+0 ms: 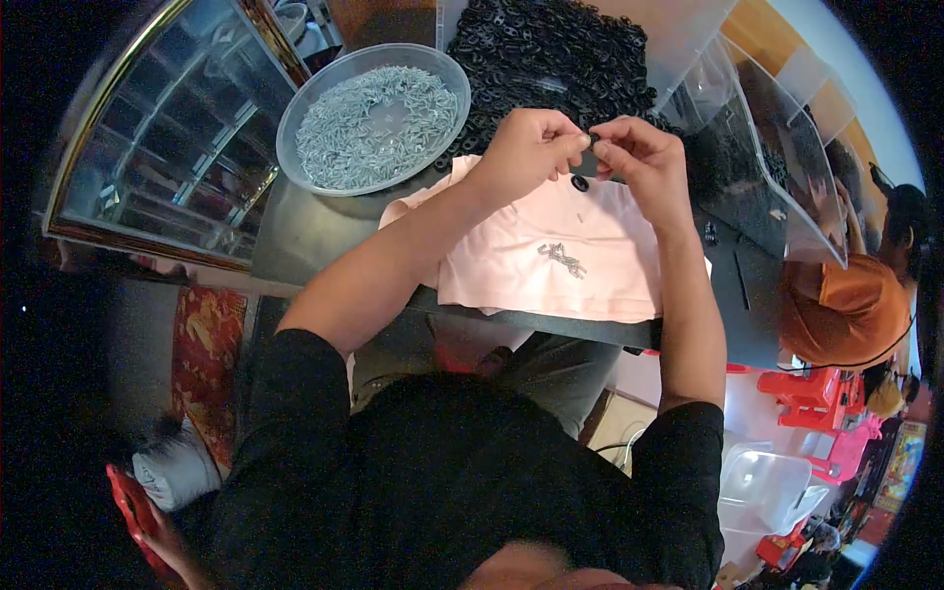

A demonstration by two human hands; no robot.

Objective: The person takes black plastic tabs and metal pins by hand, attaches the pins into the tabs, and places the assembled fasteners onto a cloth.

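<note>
Over the far part of a pale pink cloth (472, 280), my two hands meet fingertip to fingertip. My right hand (649, 167) pinches a small black plastic part (594, 140), mostly covered by the fingers. Thumb and forefinger of my left hand (531, 152) press together against the same spot; whether they hold a pin or the part's edge is hidden. Just below lies a black oval part (580, 183) on the cloth. Closer to me is a small heap of metal pins (562, 260), with a single pin (580, 218) apart from it.
A round clear tub (295, 169) of silvery pins stands at the left. Beyond my hands spreads a big pile of black plastic parts (551, 59). Clear plastic bins (787, 147) and a thin dark rod (742, 280) are at the right. A glass-fronted cabinet (147, 231) borders the left.
</note>
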